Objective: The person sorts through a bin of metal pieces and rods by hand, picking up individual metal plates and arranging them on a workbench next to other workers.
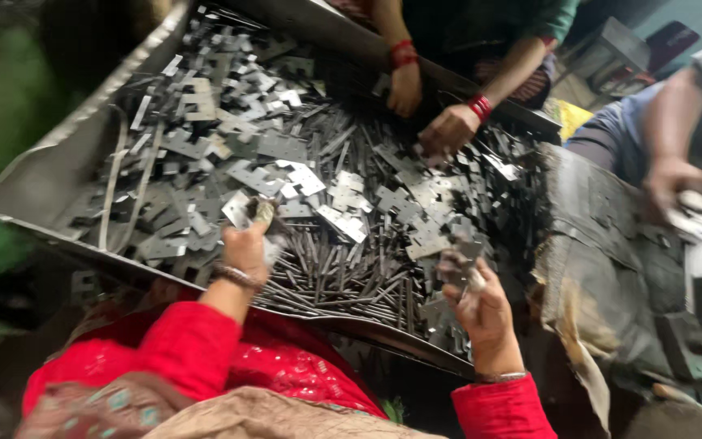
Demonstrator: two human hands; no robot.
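Both hands worked at the near edge of the metal tray (38, 175). Her left hand (245, 248) was closed, pinching a small flat metal plate (239, 208) held up between thumb and fingers just above the heap. Her right hand (485, 313) was curled around something small and pale, but blur hid what it was and how tightly it gripped. Between the two hands lay a bundle of thin metal rods (335, 276), their long axes running roughly from the near rim up toward the tray's middle; the left hand sat slightly nearer to them. Beyond spread the pile of flat punched plates (286, 150), far too many to count. Across the tray, another person's two hands (428, 110) dug in the plates, and a third person's hand (672, 183) held pieces at the right.
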